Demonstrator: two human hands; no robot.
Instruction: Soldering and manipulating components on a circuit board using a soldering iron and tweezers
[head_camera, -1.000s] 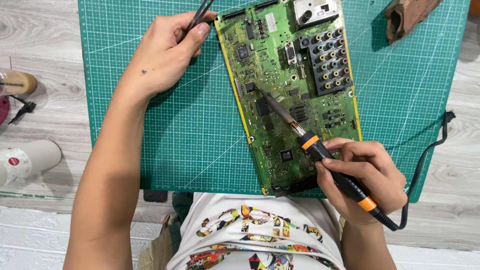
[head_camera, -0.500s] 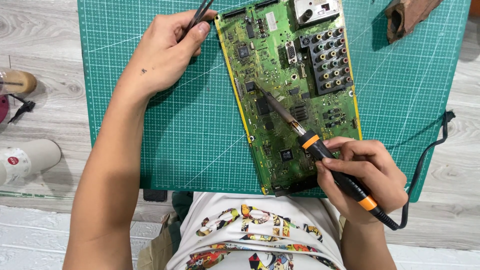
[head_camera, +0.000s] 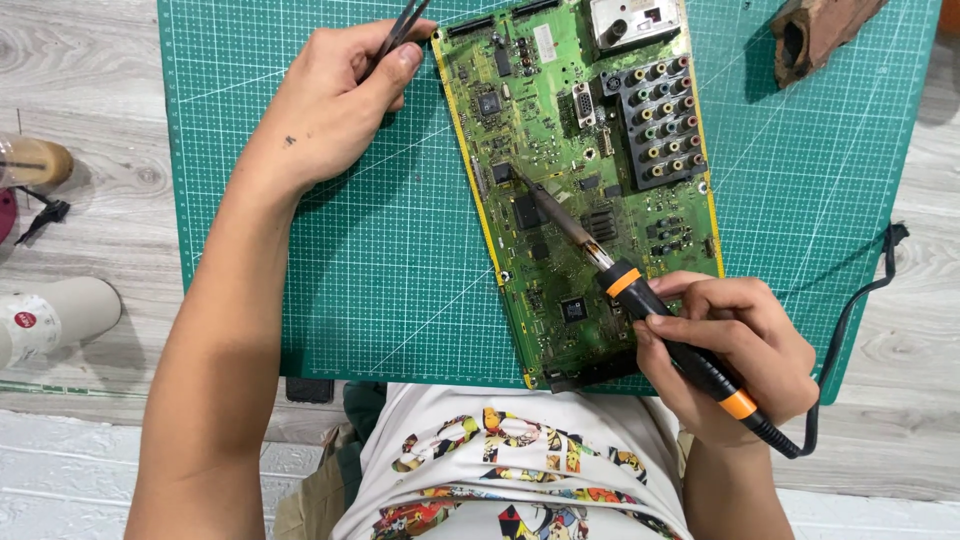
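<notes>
fingers (head_camera: 700, 325) of right hand (head_camera: 735, 360) clamp soldering iron (head_camera: 640, 295), tip on circuit board (head_camera: 585, 190); left hand (head_camera: 335, 105) pinches tweezers (head_camera: 400, 30); best kept steady w/ light pressure.

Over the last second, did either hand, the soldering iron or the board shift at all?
Nothing visibly changed. The right hand keeps the soldering iron with its tip on the left part of the circuit board; the left hand still holds the tweezers at the board's top left corner, on the green mat.
</notes>
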